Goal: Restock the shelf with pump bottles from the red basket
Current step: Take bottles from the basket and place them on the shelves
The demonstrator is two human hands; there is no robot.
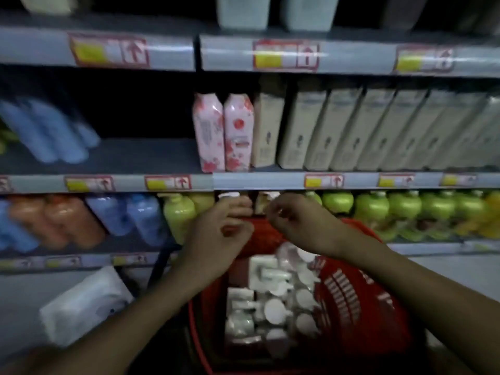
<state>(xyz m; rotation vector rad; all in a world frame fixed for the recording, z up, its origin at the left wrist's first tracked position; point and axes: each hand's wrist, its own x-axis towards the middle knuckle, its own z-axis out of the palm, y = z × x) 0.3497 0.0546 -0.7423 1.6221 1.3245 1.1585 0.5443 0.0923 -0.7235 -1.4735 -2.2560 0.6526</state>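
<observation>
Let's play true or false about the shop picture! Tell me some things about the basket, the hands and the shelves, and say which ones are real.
1. The basket is blue. False: it is red.
2. White pump bottles lie in the basket. True.
3. Both hands, left hand and right hand, reach toward the shelf above the basket. True.
4. The green bottles stand on the top shelf. False: they are on the lower shelf, right of the hands.
5. Two pink cartons stand beside beige boxes. True.
</observation>
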